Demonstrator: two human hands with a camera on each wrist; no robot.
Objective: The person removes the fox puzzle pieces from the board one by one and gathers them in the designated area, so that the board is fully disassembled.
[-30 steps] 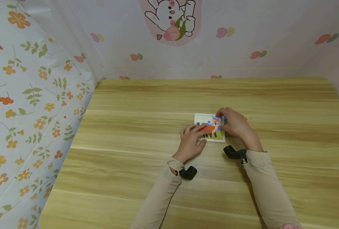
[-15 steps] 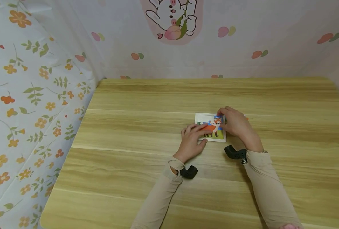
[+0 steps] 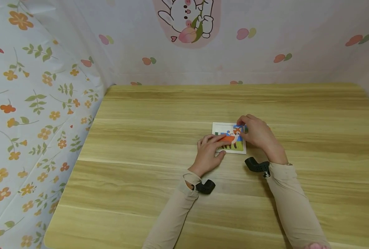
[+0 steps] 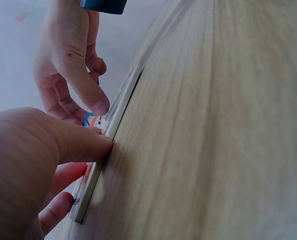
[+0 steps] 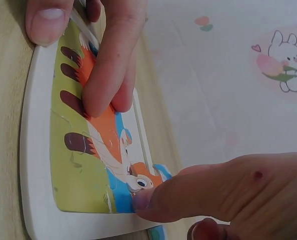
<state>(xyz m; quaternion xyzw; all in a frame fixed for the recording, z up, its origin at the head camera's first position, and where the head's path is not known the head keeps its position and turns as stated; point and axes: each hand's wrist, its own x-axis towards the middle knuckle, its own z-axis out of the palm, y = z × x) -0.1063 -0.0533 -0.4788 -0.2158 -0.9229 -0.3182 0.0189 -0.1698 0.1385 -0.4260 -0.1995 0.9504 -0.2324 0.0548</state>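
A jigsaw puzzle in a white frame (image 3: 241,152) lies on the table, showing an orange fox on green and blue. My left hand (image 3: 207,155) rests on it, fingers extended across the fox's body; in the right wrist view its thumb touches the near rim (image 5: 36,145). At the upper right corner, my right hand (image 3: 259,134) pinches a puzzle piece with the fox's face (image 5: 143,181), thumb on its near side. That piece sits slightly raised and tilted in the right wrist view. Its far side is hidden by the fingers.
Another colourful piece (image 5: 157,233) lies just outside the frame, mostly covered by the right hand. The wooden table (image 3: 141,138) stretches around the puzzle. A patterned curtain (image 3: 184,65) hangs behind it. Each wrist wears a black camera mount (image 3: 205,187).
My right hand shifts very slightly up and to the right at the puzzle's corner, still pinching the face piece. The left hand stays in place on the puzzle.
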